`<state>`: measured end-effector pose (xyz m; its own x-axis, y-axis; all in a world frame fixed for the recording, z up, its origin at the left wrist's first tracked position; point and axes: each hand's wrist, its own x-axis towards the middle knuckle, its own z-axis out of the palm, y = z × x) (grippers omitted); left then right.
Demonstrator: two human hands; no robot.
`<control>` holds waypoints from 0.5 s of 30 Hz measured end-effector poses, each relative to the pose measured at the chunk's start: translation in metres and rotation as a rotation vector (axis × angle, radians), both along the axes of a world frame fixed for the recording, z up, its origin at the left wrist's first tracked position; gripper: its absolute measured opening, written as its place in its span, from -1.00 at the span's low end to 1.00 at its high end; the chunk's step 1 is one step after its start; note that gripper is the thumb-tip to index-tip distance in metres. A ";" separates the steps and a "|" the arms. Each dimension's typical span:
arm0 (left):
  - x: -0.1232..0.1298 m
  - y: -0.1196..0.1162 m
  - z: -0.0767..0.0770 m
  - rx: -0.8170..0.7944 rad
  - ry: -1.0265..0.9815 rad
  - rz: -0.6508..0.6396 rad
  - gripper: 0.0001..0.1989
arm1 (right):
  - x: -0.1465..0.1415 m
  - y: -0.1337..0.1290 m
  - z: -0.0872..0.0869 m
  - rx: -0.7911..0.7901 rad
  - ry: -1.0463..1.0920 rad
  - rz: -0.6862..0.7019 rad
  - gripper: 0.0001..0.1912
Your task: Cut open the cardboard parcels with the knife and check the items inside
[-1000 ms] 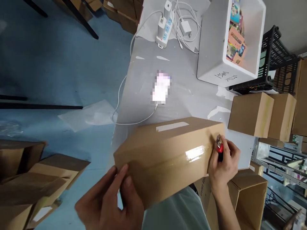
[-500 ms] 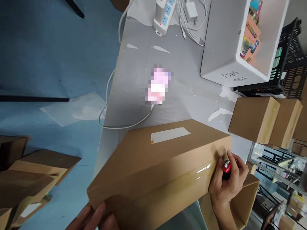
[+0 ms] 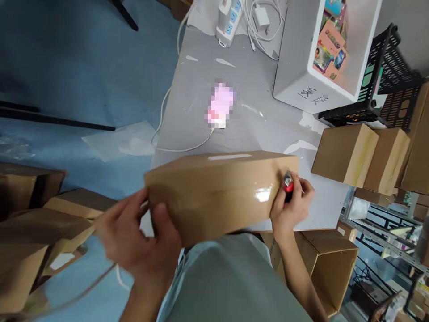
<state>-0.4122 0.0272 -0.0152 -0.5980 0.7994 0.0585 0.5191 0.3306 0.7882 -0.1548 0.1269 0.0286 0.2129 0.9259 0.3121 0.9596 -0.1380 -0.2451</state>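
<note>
A taped cardboard box [image 3: 214,197] is tilted up between my hands at the table's near edge, its clear-taped side facing me. My left hand [image 3: 144,237] grips the box's left end, thumb on the near side and fingers at the far corner. At the right end, my right hand [image 3: 293,201] is closed around a red-and-black utility knife [image 3: 288,183] with a metal tip, and its fingers rest close against the box. A white label [image 3: 229,157] shows edge-on along the top face.
On the grey table [image 3: 187,98] lie a blurred-out phone [image 3: 221,105] on a cable, a power strip [image 3: 229,22] and a charger [image 3: 261,18]. A white bin [image 3: 295,71], black crate [image 3: 385,67] and cardboard boxes [image 3: 338,152] stand right. An open carton [image 3: 335,268] sits lower right; more boxes lie left.
The box has come nearer my body and tipped, so its top face shows less. My left hand has risen into fuller view. The right hand has moved left and up with the knife.
</note>
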 end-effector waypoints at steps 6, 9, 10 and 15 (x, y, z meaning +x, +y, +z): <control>0.022 0.036 0.015 0.081 -0.037 0.133 -0.59 | 0.019 0.017 0.006 -0.164 0.222 0.073 -0.51; 0.044 0.026 0.029 0.108 -0.034 0.106 -0.57 | 0.047 0.011 0.014 -0.255 0.300 0.164 -0.49; 0.055 0.019 0.033 0.127 -0.035 0.092 -0.59 | 0.061 0.005 0.018 -0.266 0.315 0.172 -0.48; 0.138 -0.014 0.035 0.139 -0.151 0.009 -0.62 | 0.158 -0.055 0.034 -0.191 0.320 0.068 -0.44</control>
